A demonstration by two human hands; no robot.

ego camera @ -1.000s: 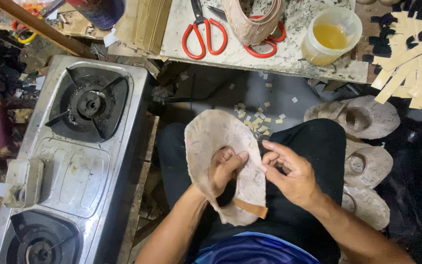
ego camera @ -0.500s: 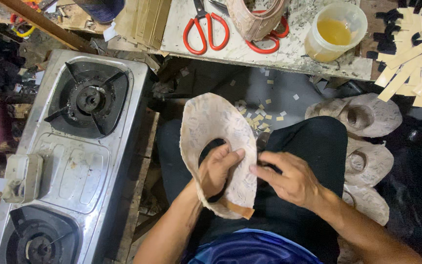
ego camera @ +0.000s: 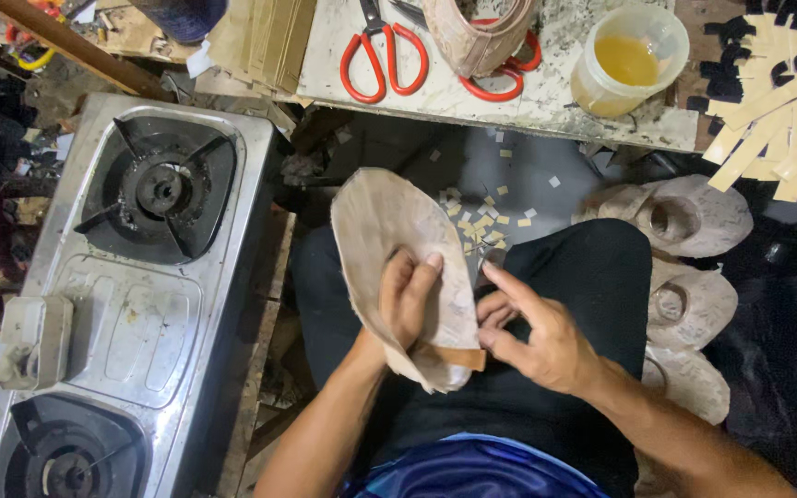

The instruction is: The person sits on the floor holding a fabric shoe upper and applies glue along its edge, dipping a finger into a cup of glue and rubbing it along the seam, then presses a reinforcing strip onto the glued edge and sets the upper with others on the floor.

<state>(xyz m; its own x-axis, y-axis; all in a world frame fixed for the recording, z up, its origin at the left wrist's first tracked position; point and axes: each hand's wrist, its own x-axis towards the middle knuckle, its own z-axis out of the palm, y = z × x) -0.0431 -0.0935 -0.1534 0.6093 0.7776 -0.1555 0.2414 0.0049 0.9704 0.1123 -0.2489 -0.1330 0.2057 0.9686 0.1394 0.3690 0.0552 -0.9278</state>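
Here the left hand (ego camera: 408, 300) lies flat against the inner face of a pale beige, oval piece of soft leather-like material (ego camera: 389, 231), fingers spread loosely and pressed on it, propping the piece up over the lap. The right hand (ego camera: 532, 332) sits just beside it, to the piece's lower right edge, with its thumb and forefinger pinched on a short tan strip (ego camera: 458, 358) that lies across the bottom corner of the oval piece; its other fingers are raised and apart. The piece is tilted, its rounded top pointing away from the body, its lower end resting on the black trousers (ego camera: 592, 277) of the seated person.

On the floor past the knees lie many small beige offcut squares (ego camera: 481, 226). To the right of the leg stand three pale wooden shoe lasts (ego camera: 694, 221) in a row, close together. Farther out, a worn, paint-flecked worktop (ego camera: 546, 101) bears two pairs of red-handled scissors (ego camera: 385, 60), a curved beige leather band (ego camera: 477, 41) lying over the second pair, and a clear plastic tub of yellow liquid (ego camera: 624, 60). At the top right is a loose heap of light cardboard strips (ego camera: 786, 120). To the left of the person stands a steel two-burner gas stove (ego camera: 131, 304), well apart from the hands.
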